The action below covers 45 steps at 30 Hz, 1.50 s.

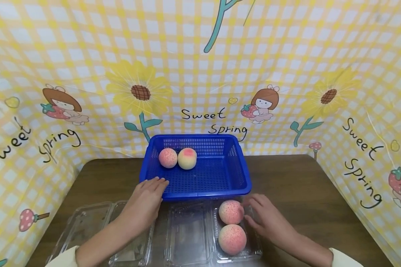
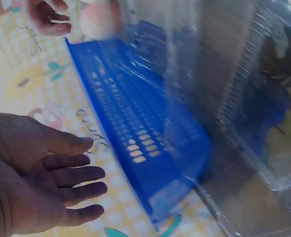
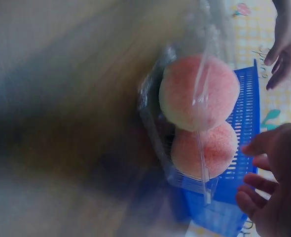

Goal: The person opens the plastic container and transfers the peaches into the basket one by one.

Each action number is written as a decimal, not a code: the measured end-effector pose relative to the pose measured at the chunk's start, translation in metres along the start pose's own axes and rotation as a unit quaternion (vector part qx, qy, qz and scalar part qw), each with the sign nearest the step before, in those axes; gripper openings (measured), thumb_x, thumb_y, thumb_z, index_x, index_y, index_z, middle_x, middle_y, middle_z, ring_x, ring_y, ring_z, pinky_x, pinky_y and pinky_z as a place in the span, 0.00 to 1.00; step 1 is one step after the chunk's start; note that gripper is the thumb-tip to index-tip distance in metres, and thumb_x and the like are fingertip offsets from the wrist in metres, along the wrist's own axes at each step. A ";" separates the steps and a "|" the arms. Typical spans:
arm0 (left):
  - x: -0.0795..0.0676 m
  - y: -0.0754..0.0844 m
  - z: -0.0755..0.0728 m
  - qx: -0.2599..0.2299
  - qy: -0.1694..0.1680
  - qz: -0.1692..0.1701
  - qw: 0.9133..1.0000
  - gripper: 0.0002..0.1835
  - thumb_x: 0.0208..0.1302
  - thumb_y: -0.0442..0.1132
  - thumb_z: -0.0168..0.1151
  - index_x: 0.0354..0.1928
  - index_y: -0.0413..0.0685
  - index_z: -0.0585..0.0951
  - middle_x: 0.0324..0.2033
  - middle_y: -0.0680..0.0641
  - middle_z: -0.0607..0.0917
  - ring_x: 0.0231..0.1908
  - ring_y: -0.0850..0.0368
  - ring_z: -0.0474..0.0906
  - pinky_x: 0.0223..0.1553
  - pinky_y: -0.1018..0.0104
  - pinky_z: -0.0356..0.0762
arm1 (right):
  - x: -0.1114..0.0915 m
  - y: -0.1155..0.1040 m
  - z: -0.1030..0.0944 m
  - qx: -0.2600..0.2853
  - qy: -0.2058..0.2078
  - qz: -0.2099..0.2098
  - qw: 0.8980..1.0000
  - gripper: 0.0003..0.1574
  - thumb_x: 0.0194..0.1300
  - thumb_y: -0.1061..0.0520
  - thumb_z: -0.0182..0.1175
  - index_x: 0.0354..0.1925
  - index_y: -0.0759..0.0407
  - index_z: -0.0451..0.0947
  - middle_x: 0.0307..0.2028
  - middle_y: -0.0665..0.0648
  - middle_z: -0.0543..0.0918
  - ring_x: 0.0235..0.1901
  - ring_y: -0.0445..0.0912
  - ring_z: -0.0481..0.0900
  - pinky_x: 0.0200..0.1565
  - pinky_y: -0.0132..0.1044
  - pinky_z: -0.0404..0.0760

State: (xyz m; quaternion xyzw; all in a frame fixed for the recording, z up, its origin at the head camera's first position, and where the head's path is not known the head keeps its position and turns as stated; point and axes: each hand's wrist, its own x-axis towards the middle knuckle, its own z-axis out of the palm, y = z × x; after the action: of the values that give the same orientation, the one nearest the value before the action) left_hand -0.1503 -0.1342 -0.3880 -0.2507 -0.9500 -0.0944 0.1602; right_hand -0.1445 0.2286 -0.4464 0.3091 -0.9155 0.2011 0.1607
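Two pink-and-cream peaches, one speckled (image 1: 168, 158) and one paler (image 1: 187, 158), sit in the back left of a blue plastic basket (image 1: 200, 194). My left hand (image 1: 146, 198) is over the basket's front left corner, fingers extended and holding nothing; whether it touches the rim I cannot tell. Two more peaches, a far one (image 1: 231, 212) and a near one (image 1: 232, 239), stand in the right half of an opened clear plastic clamshell box (image 1: 188, 235). Beside the far peach is my right hand (image 1: 267, 218), its fingers loosely bent; the right wrist view (image 3: 278, 180) shows a gap to the fruit.
A second opened clear clamshell box (image 1: 81, 226) lies at the left, partly hidden under my left forearm. Everything stands on a dark wooden table (image 1: 297, 193). A yellow checked cloth (image 1: 200, 74) hangs behind it and along both sides.
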 end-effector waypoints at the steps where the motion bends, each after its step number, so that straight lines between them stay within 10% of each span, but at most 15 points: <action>1: 0.000 -0.004 0.002 0.003 -0.015 -0.006 1.000 0.21 0.55 0.26 0.65 0.53 0.34 0.79 0.52 0.36 0.82 0.57 0.39 0.76 0.58 0.41 0.71 | 0.003 0.000 0.003 -0.017 -0.002 -0.022 1.000 0.22 0.51 0.58 0.71 0.46 0.52 0.78 0.48 0.48 0.79 0.51 0.42 0.75 0.51 0.40 0.81; 13: -0.003 -0.025 0.016 -0.021 -0.112 -0.024 0.993 0.22 0.56 0.21 0.61 0.54 0.36 0.79 0.54 0.36 0.81 0.58 0.40 0.76 0.63 0.40 0.66 | 0.009 0.002 0.028 -0.010 -0.043 -0.095 0.994 0.33 0.56 0.60 0.67 0.61 0.58 0.73 0.58 0.57 0.77 0.60 0.52 0.73 0.59 0.48 0.76; 25: -0.002 -0.027 0.019 -0.013 -0.118 -0.031 0.992 0.20 0.57 0.23 0.61 0.53 0.38 0.81 0.52 0.38 0.83 0.55 0.42 0.79 0.63 0.45 0.69 | 0.011 0.006 0.032 -0.024 -0.104 -0.077 0.991 0.38 0.56 0.59 0.69 0.64 0.58 0.69 0.62 0.53 0.72 0.65 0.47 0.67 0.62 0.46 0.75; 45: -0.001 -0.026 0.015 -0.020 -0.120 -0.054 0.991 0.21 0.56 0.22 0.62 0.53 0.39 0.81 0.53 0.38 0.83 0.55 0.43 0.79 0.63 0.47 0.70 | -0.001 0.009 0.013 -0.021 -0.063 -0.089 0.994 0.40 0.60 0.54 0.66 0.69 0.52 0.64 0.65 0.53 0.71 0.64 0.45 0.69 0.59 0.44 0.76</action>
State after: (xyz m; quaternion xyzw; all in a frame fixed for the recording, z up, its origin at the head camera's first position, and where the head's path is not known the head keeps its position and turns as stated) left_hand -0.1666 -0.1533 -0.4052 -0.2116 -0.9725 -0.0908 0.0344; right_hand -0.1517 0.2293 -0.4598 0.3979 -0.8967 0.1467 0.1267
